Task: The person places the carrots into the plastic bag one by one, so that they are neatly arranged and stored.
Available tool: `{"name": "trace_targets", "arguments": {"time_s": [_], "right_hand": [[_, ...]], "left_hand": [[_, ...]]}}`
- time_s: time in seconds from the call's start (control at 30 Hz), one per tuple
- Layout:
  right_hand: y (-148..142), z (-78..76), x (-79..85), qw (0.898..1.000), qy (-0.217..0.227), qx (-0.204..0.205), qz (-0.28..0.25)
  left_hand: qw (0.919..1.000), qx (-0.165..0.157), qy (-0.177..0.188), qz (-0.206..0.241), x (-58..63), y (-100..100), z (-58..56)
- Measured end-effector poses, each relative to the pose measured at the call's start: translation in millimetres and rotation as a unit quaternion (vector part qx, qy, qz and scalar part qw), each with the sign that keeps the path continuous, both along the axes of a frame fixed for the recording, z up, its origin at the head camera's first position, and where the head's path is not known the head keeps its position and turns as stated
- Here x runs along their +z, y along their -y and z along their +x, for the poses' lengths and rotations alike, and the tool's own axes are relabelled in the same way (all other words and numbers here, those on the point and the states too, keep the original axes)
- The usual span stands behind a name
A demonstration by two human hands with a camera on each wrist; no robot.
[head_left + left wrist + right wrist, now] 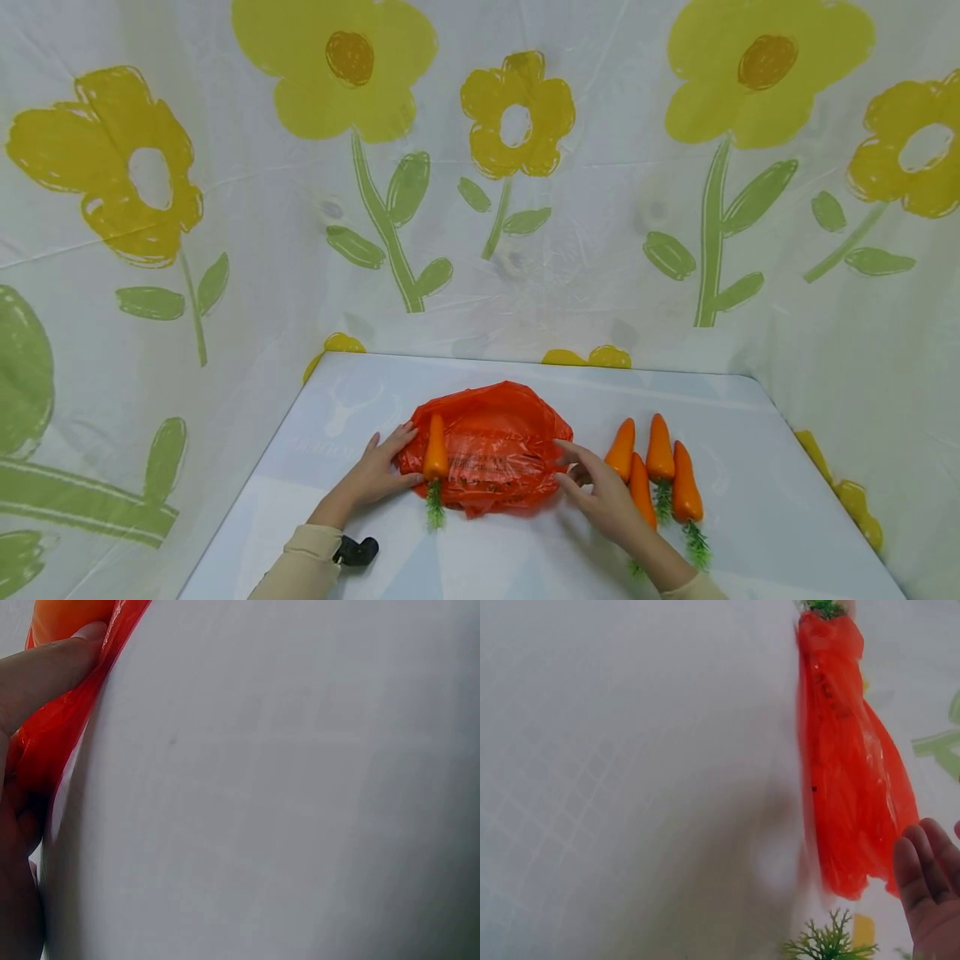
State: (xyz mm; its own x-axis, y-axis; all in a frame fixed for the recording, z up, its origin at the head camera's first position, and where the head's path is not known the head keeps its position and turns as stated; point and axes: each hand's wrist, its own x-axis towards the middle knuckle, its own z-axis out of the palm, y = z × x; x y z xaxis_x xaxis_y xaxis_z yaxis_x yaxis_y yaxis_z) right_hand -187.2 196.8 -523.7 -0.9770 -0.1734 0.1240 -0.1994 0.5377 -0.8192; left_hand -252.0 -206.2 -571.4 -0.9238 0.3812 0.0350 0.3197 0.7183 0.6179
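A red plastic bag [495, 454] lies spread on the table with its mouth toward the near side. One orange carrot [436, 450] with green leafy tops rests at the bag's left part, its leaves hanging over the near edge. My left hand [382, 471] pinches the bag's left edge beside that carrot; in the left wrist view the thumb [64, 664] lies over the red plastic, fingers underneath. At the bag's right edge is my right hand [600, 492], its fingers loosely extended. The right wrist view shows those fingers [915, 874] close against the bag [847, 765], holding nothing.
Several more carrots [660, 450] lie in a group right of the bag, partly behind the right forearm. A black device [356, 552] sits at the left sleeve. A flower-patterned curtain [585, 250] surrounds the white table [300, 467] at the back and sides.
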Motion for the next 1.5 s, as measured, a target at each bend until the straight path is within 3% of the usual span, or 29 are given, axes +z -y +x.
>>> {"name": "trace_targets", "arguments": {"time_s": [0.67,1.5], "right_hand": [[-21,4.3,-2.4,0.999,0.027,-0.043,0.001],[-40,11.2,-5.1,0.999,-0.002,-0.051,0.005]], "left_hand": [[1.0,0.0,0.002,0.006,-0.9,0,0.1],[0.9999,-0.004,0.002,0.01,2.0,0,1.0]]}}
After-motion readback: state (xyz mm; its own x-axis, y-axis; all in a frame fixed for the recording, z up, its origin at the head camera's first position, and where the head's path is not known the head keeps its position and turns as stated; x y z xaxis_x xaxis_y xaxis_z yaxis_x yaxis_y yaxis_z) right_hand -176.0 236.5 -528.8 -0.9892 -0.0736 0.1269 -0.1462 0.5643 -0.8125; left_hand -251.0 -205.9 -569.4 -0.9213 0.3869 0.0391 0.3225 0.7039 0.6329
